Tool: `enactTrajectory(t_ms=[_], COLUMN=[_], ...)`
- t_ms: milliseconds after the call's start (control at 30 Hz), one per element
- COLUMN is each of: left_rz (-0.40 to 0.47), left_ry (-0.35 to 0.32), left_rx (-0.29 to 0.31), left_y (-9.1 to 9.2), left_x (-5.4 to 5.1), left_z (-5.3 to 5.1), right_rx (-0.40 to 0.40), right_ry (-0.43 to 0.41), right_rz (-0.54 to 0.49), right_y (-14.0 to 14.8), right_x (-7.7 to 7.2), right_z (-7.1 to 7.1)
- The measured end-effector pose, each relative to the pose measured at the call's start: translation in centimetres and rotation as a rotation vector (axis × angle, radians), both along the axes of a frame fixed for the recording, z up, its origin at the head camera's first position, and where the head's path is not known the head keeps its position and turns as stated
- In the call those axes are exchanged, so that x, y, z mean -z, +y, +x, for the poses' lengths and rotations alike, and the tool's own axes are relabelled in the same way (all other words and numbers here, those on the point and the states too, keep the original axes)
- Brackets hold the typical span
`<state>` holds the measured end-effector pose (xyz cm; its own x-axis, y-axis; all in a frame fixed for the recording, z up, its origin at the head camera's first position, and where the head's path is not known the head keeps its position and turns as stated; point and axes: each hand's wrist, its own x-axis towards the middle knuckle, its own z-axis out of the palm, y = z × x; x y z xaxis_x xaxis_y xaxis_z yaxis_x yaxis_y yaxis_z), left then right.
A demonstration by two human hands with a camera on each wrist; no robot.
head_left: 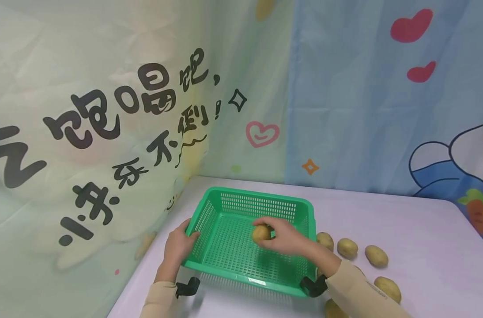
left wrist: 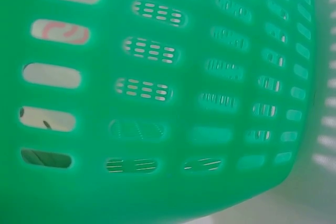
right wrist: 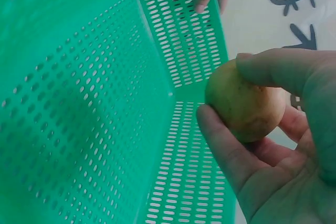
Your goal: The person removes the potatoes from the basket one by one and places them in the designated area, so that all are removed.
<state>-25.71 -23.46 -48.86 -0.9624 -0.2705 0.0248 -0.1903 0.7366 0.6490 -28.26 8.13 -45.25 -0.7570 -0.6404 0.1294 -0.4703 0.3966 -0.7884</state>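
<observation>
A green plastic basket [head_left: 233,274] with slotted walls stands on the table, and its floor shows no potatoes. My left hand [head_left: 179,247] grips the basket's left rim, thumb on the inner side. In the left wrist view the slotted wall of the basket [left wrist: 105,103] fills nearly everything, and that hand is out of sight. Over the inside of the basket, my right hand [head_left: 285,237] holds a potato [head_left: 261,234]. Seen from the right wrist, the thumb and fingers of the right hand [right wrist: 283,166] are curled round the potato [right wrist: 244,100].
Several potatoes lie on the pale table [head_left: 420,238] to the right of the basket, among them one potato [head_left: 376,256] and another [head_left: 387,289] near the right sleeve. A printed curtain [head_left: 345,110] hangs behind and on the left side.
</observation>
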Motion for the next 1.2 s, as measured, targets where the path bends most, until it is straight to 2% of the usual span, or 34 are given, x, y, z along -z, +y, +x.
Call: enactTrajectory(t_ms=[200, 433, 667, 800, 933, 1067, 1200], left_rz=[-0.007, -0.018, -0.019, -0.025, -0.019, -0.014, -0.013], left_ry=[-0.001, -0.005, -0.015, -0.015, -0.019, -0.027, -0.031], left_rx=[0.001, 0.003, 0.014, 0.011, 0.014, 0.022, 0.019], left_y=[-0.1, 0.0, 0.1, -0.1, -0.1, -0.1, 0.0], left_x=[0.0, 0.0, 0.0, -0.2, -0.3, -0.3, -0.2], left_z=[0.0, 0.0, -0.1, 0.0, 0.1, 0.1, 0.1], right_rx=[-0.002, 0.020, 0.082, 0.132, 0.216, 0.349, 0.456], right_ry=[-0.056, -0.135, -0.270, -0.305, -0.265, -0.244, -0.335], right_rz=[-0.065, -0.157, -0.251, -0.287, -0.273, -0.245, -0.197], right_y=[1.2, 2.2, 4.8, 6.9, 9.0, 10.8, 12.3], right_x=[-0.6, -0.7, -0.3, 0.2, 0.6, 1.2, 2.1], right_z=[1.5, 3.5, 5.9, 7.0, 8.1, 9.3, 10.7])
